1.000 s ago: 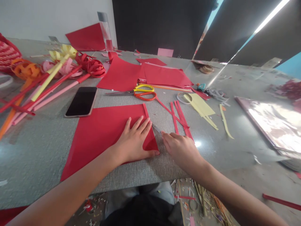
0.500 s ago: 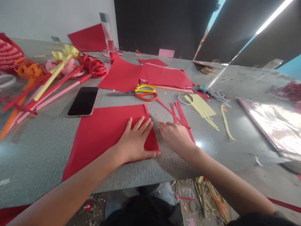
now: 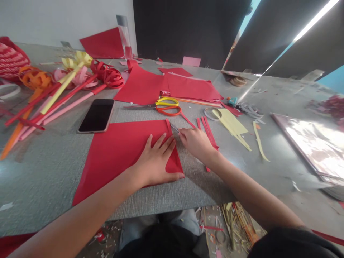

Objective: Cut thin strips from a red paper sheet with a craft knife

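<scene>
A red paper sheet [image 3: 118, 147] lies on the grey table, its right edge folded over in a narrow band. My left hand [image 3: 156, 163] rests flat on the sheet's right part, fingers spread. Just right of the fold, my right hand [image 3: 195, 141] grips a thin metal blade [image 3: 174, 128], whose tip is at the upper end of the folded edge. Several narrow red strips [image 3: 209, 132] lie beyond my right hand. Scissors [image 3: 168, 106] with yellow and orange handles lie behind the sheet, and a black-screened phone [image 3: 96, 115] touches its upper left corner.
Paper flowers with rolled stems [image 3: 64, 93] lie at the left. More red paper [image 3: 188, 87] is at the back, with a clear bottle [image 3: 125, 39]. Yellow paper [image 3: 232, 123], a tape roll [image 3: 212, 113] and a shiny packet [image 3: 309, 143] sit rightward. The table's front edge is near my body.
My right hand has moved up and away from my body with the blade, toward the top of the fold. My left hand has stayed on the sheet. The view has shifted slightly.
</scene>
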Demonstrator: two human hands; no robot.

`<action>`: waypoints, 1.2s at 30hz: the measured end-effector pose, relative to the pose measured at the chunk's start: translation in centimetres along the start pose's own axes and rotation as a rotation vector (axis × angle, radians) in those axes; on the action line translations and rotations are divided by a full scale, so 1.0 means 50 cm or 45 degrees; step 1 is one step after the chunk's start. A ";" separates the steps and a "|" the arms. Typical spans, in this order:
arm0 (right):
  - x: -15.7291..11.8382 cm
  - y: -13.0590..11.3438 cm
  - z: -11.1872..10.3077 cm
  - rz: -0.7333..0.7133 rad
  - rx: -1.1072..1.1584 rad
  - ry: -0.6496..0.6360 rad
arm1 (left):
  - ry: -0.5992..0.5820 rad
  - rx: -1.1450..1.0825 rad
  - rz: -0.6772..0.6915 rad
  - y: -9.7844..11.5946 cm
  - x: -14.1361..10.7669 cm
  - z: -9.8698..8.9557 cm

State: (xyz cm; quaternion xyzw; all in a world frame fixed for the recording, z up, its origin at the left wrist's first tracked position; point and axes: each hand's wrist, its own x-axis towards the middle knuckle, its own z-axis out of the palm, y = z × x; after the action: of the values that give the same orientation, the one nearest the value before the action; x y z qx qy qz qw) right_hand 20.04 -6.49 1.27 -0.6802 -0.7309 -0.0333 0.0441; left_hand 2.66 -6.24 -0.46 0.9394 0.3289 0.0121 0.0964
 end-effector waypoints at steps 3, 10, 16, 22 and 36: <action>0.005 0.003 0.006 0.024 0.065 0.024 | -0.012 -0.007 -0.010 0.001 -0.001 -0.004; 0.019 0.003 0.016 0.063 0.158 0.076 | -0.020 -0.001 -0.007 -0.001 -0.001 -0.003; 0.003 0.006 0.012 0.087 0.299 0.131 | 0.019 -0.009 0.001 -0.006 -0.003 0.002; -0.044 -0.015 0.004 0.116 0.431 0.082 | 0.057 -0.016 -0.017 -0.005 -0.007 -0.001; -0.137 0.122 -0.009 0.538 0.067 0.049 | 0.036 0.057 0.003 -0.005 -0.009 -0.003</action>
State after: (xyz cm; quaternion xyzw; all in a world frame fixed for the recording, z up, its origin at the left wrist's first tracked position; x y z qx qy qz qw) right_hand 26.63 -12.90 0.91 -0.8162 -0.5717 -0.0172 0.0819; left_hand 2.15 -6.33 -0.35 0.9414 0.3294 0.0181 0.0706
